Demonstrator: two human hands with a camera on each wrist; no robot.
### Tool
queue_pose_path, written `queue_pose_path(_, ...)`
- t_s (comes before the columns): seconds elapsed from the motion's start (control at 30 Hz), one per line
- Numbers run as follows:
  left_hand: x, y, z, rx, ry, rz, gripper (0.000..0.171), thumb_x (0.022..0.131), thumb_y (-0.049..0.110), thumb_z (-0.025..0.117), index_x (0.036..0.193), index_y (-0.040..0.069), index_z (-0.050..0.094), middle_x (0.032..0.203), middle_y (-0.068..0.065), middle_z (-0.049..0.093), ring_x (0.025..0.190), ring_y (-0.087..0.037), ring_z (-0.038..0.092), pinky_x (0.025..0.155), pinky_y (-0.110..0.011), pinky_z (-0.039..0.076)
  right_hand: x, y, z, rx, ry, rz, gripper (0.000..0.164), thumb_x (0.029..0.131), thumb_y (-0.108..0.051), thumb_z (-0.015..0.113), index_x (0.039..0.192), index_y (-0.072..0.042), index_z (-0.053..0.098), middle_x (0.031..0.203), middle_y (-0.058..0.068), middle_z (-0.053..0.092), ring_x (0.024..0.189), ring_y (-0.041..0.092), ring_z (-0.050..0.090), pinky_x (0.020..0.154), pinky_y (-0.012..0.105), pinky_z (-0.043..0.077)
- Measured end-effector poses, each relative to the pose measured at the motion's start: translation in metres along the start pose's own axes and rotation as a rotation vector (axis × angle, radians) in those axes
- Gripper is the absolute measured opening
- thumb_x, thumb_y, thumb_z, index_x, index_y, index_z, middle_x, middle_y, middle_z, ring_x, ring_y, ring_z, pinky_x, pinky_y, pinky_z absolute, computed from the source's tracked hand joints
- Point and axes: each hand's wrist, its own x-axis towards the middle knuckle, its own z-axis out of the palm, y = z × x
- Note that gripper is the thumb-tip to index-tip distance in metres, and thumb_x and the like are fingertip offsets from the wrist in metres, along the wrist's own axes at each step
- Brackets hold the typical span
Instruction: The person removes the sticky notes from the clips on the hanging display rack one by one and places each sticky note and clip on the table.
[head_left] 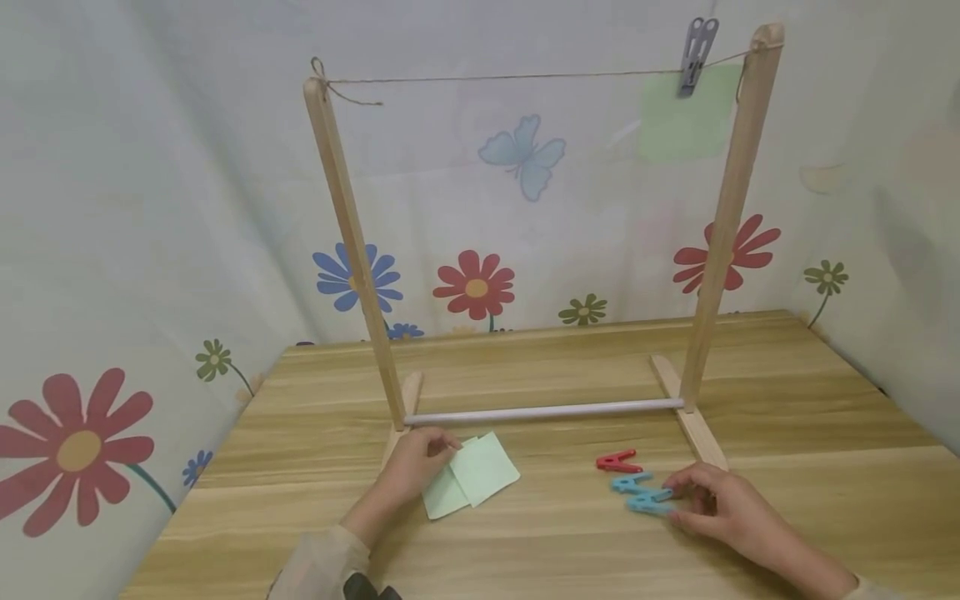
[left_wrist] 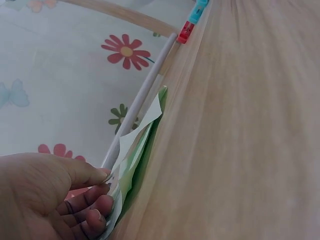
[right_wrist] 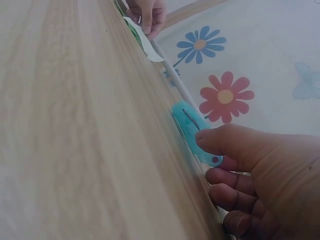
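Note:
With thumb and forefinger, my left hand (head_left: 416, 462) pinches the edge of a light green paper sheet (head_left: 487, 471). That sheet overlaps another green sheet (head_left: 442, 500) on the table; in the left wrist view its edge curls up from the stack. On the right, my right hand (head_left: 727, 508) grips the handle end of a light blue clothespin (right_wrist: 192, 127) between thumb and forefinger, low at the tabletop. A second blue clothespin (head_left: 626, 483) lies against it, and a red clothespin (head_left: 618, 462) lies just beyond.
A wooden frame (head_left: 727, 217) stands behind the hands, with a white rod (head_left: 540, 412) across its base. Along its top runs a twine line (head_left: 480, 78). A grey clothespin (head_left: 697, 58) holds a green sheet (head_left: 660, 125) there, near the right post.

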Motion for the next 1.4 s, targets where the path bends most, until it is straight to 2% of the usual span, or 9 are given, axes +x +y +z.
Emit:
queue_pose_path(0.3, -0.001, 0.001, -0.002, 0.031, 0.024, 0.0, 0.01, 0.088, 0.006, 0.065, 0.09, 0.014, 0.07, 0.096, -0.002, 0.071, 0.091, -0.017, 0.062, 0.081, -0.038, 0.054, 0.0, -0.003, 0.0, -0.053, 0.0, -0.028, 0.022, 0.08, -0.017, 0.077, 0.099, -0.014, 0.065, 0.08, -0.014, 0.05, 0.062, -0.005, 0.041, 0.049, 0.016, 0.039)
queue_pose_path(0.63, -0.001, 0.002, 0.0, 0.023, 0.03, 0.057, 0.009, 0.087, 0.004, 0.066, 0.089, 0.012, 0.07, 0.094, -0.004, 0.071, 0.09, -0.018, 0.063, 0.081, -0.039, 0.054, -0.004, -0.006, 0.001, -0.065, -0.007, -0.024, 0.024, 0.08, -0.018, 0.077, 0.1, -0.012, 0.066, 0.084, -0.012, 0.051, 0.063, -0.004, 0.041, 0.049, 0.016, 0.038)
queue_pose_path(0.8, 0.0, 0.004, -0.001, 0.042, 0.037, 0.06, 0.009, 0.085, 0.003, 0.068, 0.088, 0.012, 0.07, 0.088, -0.003, 0.069, 0.084, -0.014, 0.06, 0.076, -0.032, 0.052, -0.005, -0.007, 0.001, -0.068, -0.004, -0.023, 0.025, 0.079, -0.019, 0.077, 0.1, -0.012, 0.066, 0.09, -0.01, 0.054, 0.063, -0.004, 0.041, 0.05, 0.016, 0.039)
queue_pose_path(1.0, 0.001, 0.005, -0.001, 0.049, 0.04, 0.067, 0.008, 0.085, 0.005, 0.068, 0.089, 0.012, 0.07, 0.081, 0.0, 0.066, 0.076, -0.01, 0.055, 0.067, -0.022, 0.046, -0.004, -0.007, 0.0, -0.091, 0.002, -0.045, 0.027, 0.079, -0.019, 0.078, 0.102, -0.011, 0.066, 0.093, -0.006, 0.057, 0.065, -0.005, 0.041, 0.05, 0.016, 0.039)
queue_pose_path(1.17, 0.0, 0.006, -0.002, 0.032, 0.038, 0.065, 0.008, 0.086, 0.005, 0.067, 0.089, 0.011, 0.07, 0.081, 0.001, 0.065, 0.076, -0.01, 0.054, 0.067, -0.021, 0.045, -0.002, -0.009, -0.004, -0.166, 0.019, -0.073, 0.03, 0.076, -0.019, 0.08, 0.103, -0.011, 0.067, 0.091, -0.009, 0.056, 0.069, -0.008, 0.042, 0.052, 0.015, 0.041)
queue_pose_path(1.4, -0.002, 0.009, -0.004, 0.006, 0.034, 0.072, 0.007, 0.086, 0.005, 0.067, 0.089, 0.011, 0.07, 0.082, 0.0, 0.067, 0.077, -0.01, 0.055, 0.067, -0.021, 0.046, 0.001, -0.01, -0.009, -0.146, 0.021, -0.122, 0.032, 0.075, -0.015, 0.081, 0.103, -0.008, 0.067, 0.09, -0.003, 0.058, 0.072, -0.007, 0.047, 0.052, 0.016, 0.044)
